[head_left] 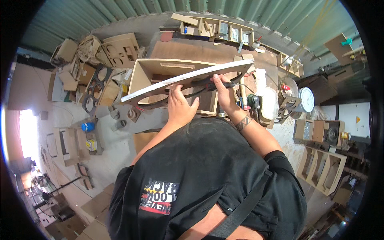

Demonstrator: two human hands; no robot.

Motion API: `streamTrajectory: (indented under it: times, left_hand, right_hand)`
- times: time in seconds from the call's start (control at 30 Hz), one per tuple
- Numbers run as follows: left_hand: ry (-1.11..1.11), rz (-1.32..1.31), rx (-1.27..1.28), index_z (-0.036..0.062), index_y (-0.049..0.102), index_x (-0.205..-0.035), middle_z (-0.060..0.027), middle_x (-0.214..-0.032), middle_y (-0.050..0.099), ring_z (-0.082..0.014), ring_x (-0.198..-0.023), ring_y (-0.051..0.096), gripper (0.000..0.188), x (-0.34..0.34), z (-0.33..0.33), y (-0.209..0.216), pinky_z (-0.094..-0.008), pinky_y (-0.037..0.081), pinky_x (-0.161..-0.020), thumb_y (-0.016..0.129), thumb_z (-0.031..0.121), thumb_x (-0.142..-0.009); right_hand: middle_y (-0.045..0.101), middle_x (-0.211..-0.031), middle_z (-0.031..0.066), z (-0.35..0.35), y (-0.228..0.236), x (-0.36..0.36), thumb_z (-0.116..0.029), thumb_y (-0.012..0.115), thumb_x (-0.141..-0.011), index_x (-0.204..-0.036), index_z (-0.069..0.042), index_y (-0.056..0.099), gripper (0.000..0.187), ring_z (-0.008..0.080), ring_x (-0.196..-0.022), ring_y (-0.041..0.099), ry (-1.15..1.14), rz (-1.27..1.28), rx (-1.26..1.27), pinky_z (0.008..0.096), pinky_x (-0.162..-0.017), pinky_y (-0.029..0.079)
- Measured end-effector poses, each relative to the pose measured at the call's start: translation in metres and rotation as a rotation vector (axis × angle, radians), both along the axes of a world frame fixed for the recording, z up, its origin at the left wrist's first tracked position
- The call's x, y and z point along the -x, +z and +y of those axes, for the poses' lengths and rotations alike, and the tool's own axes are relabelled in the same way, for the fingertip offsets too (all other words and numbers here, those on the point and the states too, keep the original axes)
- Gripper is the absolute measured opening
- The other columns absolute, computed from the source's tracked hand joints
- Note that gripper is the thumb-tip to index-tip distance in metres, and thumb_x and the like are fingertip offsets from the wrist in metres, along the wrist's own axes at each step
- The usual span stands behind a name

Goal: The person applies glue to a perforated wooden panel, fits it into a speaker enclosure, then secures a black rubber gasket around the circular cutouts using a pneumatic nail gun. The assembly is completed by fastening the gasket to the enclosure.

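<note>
A long speaker-box panel (pixel 188 74) with a white edge and large round cutouts is tilted above an open wooden box (pixel 144 74). My left hand (pixel 180 106) grips the panel near its middle, fingers bent at a cutout and thumb apart. In my right hand (pixel 225 94) is a slim tool with a black and red handle (pixel 212 85), held against the panel's near side by the right-hand cutout. A thin dark line runs from the tool's right end; whether it is a shaft or a cord I cannot tell. My fingers hide part of the handle.
Beyond the box, a divided wooden tray (pixel 218 30) lines the back of the workbench (pixel 176 52). Right of my hand are a green power tool (pixel 253 102) and a white tub (pixel 269 103). Cut panels (pixel 96 86) lean at left; a blue-lidded container (pixel 87 127) stands below them.
</note>
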State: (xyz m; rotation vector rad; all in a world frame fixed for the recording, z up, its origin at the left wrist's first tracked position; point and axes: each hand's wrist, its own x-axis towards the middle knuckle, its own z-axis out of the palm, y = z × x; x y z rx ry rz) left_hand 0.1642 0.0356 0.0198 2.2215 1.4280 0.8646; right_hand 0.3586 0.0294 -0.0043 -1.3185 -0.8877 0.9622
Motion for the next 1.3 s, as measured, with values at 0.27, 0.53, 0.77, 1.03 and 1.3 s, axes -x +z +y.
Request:
streamTrajectory:
  times: [0.27, 0.53, 0.77, 1.03, 1.3]
  left_hand:
    - [0.216, 0.200, 0.161, -0.0064, 0.074, -0.088, -0.0291, -0.092, 0.073, -0.0449, -0.095, 0.069, 0.078, -0.023, 0.051, 0.013, -0.0510, 0.052, -0.090, 0.072, 0.071, -0.081]
    - [0.652, 0.095, 0.147, -0.0063, 0.074, -0.079, -0.0288, -0.084, 0.073, -0.0457, -0.088, 0.073, 0.058, -0.037, 0.111, -0.010, -0.0511, 0.056, -0.082, 0.079, 0.051, -0.074]
    - [0.326, -1.134, -0.120, 0.0002, 0.064, -0.075, -0.0033, -0.070, 0.062, -0.0139, -0.062, 0.058, 0.011, 0.044, 0.155, 0.056, -0.0292, 0.045, -0.059, 0.062, 0.004, -0.085]
    - [0.330, -1.055, -0.047, 0.0000, 0.062, -0.072, -0.0043, -0.064, 0.058, -0.0173, -0.055, 0.056, 0.015, 0.112, 0.150, 0.099, -0.0333, 0.046, -0.055, 0.061, 0.010, -0.083]
    - [0.445, -1.022, -0.040, -0.0002, 0.060, -0.063, -0.0047, -0.058, 0.058, -0.0166, -0.050, 0.055, 0.019, 0.151, 0.132, 0.099, -0.0311, 0.043, -0.051, 0.063, 0.011, -0.078]
  right_hand:
    - [0.070, -0.102, 0.0093, -0.034, 0.006, -0.028, -0.027, 0.053, -0.110, -0.105, 0.002, 0.069, 0.033, 0.0168, -0.099, 0.064, 0.077, -0.156, -0.116, 0.0328, -0.090, 0.052]
    - [0.051, -0.067, -0.0051, -0.107, 0.005, -0.097, -0.028, 0.062, -0.106, -0.099, -0.009, 0.056, 0.021, 0.0037, -0.053, 0.047, -0.275, 0.120, 0.193, 0.0217, -0.043, 0.035]
    - [0.047, -0.078, -0.0027, -0.104, 0.088, -0.101, -0.018, 0.051, -0.109, -0.135, -0.001, 0.047, 0.031, 0.0045, -0.063, 0.042, -0.010, -0.155, -0.110, 0.0214, -0.054, 0.038]
    - [0.072, -0.101, 0.0137, -0.069, 0.205, -0.036, -0.015, 0.064, -0.103, -0.135, 0.004, 0.062, 0.038, 0.0173, -0.078, 0.063, 0.141, -0.724, -0.319, 0.0299, -0.075, 0.051]
    - [0.067, -0.083, 0.0116, -0.037, 0.240, 0.010, -0.020, 0.063, -0.104, -0.136, 0.000, 0.064, 0.038, 0.0168, -0.066, 0.059, 0.230, -0.754, -0.428, 0.0295, -0.066, 0.049]
